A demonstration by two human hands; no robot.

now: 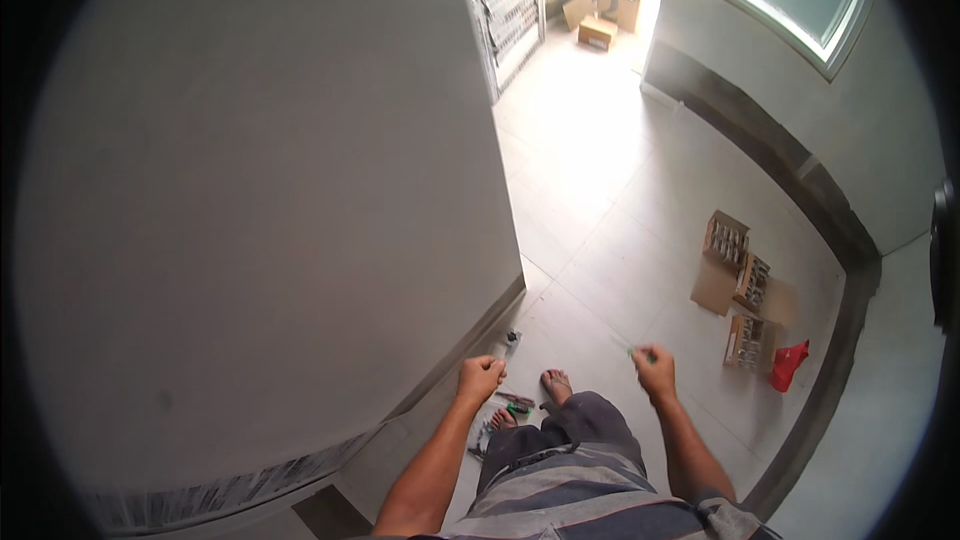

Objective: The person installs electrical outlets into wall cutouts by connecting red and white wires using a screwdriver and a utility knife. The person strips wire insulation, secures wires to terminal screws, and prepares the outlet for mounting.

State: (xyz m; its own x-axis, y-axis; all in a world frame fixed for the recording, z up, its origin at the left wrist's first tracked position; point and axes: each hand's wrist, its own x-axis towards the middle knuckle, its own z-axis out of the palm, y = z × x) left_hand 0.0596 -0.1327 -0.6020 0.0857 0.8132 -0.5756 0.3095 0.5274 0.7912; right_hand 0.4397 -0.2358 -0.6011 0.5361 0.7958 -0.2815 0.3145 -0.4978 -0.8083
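Observation:
My left hand [482, 376] hangs at the left of my body, near the wall's base, with fingertips pinched together; what is between them, if anything, is too small to name. My right hand [653, 368] grips a slim green-handled screwdriver [633, 352], its thin shaft faint and blurred against the floor. Beside my bare feet [557, 385] lie some tools with green handles [519, 407]. A small metal and black object [512, 340] lies at the foot of the wall, just beyond my left hand.
A large wall [270, 160] fills the left. Open cardboard boxes of small parts [752, 278] and a red bag [788, 365] lie on the pale tile floor [590, 240] to my right. More boxes [596, 32] stand by a bright doorway. A framed window [790, 0] is at the upper right.

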